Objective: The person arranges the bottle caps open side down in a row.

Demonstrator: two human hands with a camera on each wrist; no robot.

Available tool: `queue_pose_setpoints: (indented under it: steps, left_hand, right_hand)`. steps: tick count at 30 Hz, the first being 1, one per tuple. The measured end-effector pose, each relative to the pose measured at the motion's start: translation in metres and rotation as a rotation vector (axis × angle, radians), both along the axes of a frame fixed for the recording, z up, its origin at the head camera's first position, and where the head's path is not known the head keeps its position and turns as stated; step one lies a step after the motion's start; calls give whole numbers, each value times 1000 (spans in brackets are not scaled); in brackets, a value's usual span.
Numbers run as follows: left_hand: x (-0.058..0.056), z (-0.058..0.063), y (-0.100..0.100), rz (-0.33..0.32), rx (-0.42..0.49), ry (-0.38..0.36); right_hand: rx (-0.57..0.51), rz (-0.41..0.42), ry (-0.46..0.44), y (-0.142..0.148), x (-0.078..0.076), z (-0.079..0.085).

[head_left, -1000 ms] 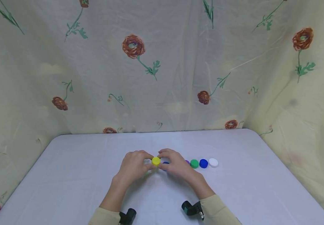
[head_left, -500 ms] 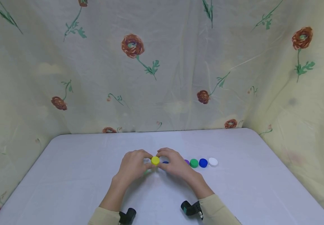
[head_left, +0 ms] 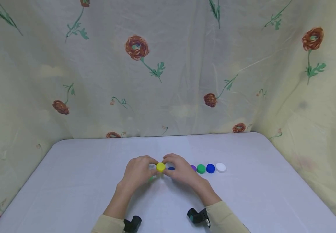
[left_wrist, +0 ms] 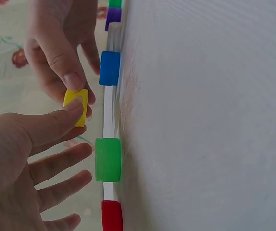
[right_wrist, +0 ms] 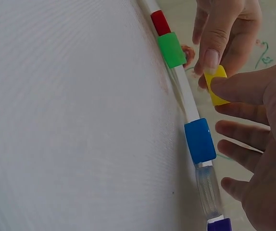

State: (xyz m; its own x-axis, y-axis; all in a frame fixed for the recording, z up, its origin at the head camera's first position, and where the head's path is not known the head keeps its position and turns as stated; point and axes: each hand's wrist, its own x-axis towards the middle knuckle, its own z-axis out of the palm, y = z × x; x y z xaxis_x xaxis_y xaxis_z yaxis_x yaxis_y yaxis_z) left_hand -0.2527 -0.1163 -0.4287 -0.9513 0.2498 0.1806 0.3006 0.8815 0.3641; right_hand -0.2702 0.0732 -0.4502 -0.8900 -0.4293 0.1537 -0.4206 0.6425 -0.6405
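Both hands pinch one yellow bottle cap (head_left: 160, 167) between them, above the table. My left hand (head_left: 137, 170) grips its left side with thumb and forefinger; the left wrist view shows the other fingers spread. From the other side, my right hand (head_left: 182, 170) grips it with its thumb on the near face. Below the yellow cap, a green cap (left_wrist: 108, 160) and a blue cap (left_wrist: 109, 68) sit apart on the table. A red cap (left_wrist: 112, 215) lies beyond the green one. The hands partly cover these low caps in the head view.
To the right, a purple cap (head_left: 193, 168), green cap (head_left: 201, 169), blue cap (head_left: 210, 168) and white cap (head_left: 221, 167) stand in a row on the white table (head_left: 83, 187). A clear ridged cap (right_wrist: 208, 190) sits between blue and purple. Flowered cloth (head_left: 179, 81) surrounds the table.
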Motion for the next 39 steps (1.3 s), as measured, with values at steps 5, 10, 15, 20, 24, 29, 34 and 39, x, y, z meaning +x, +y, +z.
queue_pose_setpoints:
  steps: [5,10,15,20,24,29,34,39]
  left_hand:
    - [1,-1,1,1,-8,-14]
    - [1,-3,2,8,-8,-49]
    - [1,-5,3,13,-2,-99]
    - [2,-5,3,-3,4,-115]
    - [2,-4,3,-11,1,-118]
    - [2,-5,3,-11,-1,-118]
    - [2,-5,2,-15,1,-111]
    - [4,-3,3,-16,8,-119]
  right_hand:
    - [16,-15,-8,-1,2,0]
    - [35,-27,-15,-2,4,0]
    - [46,-38,-21,-2,4,-1]
    - [47,-35,-19,-2,4,-2]
    - [56,-36,-27,-2,3,-3]
    - [61,-39,-36,-2,2,-5]
    - [60,-37,-51,-1,2,-6]
    - [61,-26,-41,-1,2,-6]
